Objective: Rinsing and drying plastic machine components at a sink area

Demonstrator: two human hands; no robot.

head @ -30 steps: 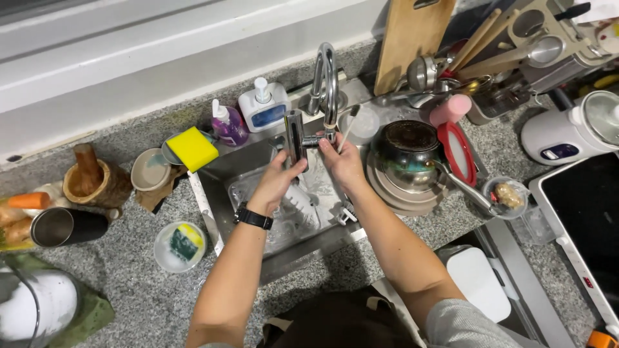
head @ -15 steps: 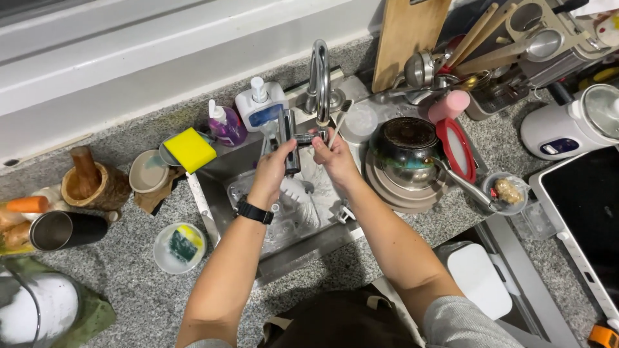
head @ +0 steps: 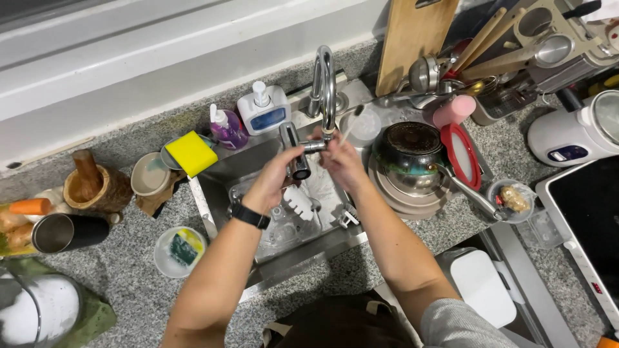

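Note:
Over the steel sink (head: 219,187), my left hand (head: 277,174) grips a slim metal cylinder (head: 293,151), held upright under the chrome tap (head: 324,80). My right hand (head: 340,161) is closed on a thin brush-like stick (head: 350,127) and on a small metal piece at the tap's spout. A black watch sits on my left wrist. Clear plastic dishes and a white rack (head: 300,203) lie in the basin below both hands.
A yellow sponge (head: 191,153), purple and white soap bottles, a wooden mortar (head: 93,183), a dark cup and a bowl with a scrubber (head: 180,250) lie left. Stacked plates with a pot (head: 407,151), a cutting board, utensils and a kettle (head: 574,135) stand right.
Both hands stay at the tap's spout; the cylinder in my left hand has tilted and shifted slightly. The view has shifted a little.

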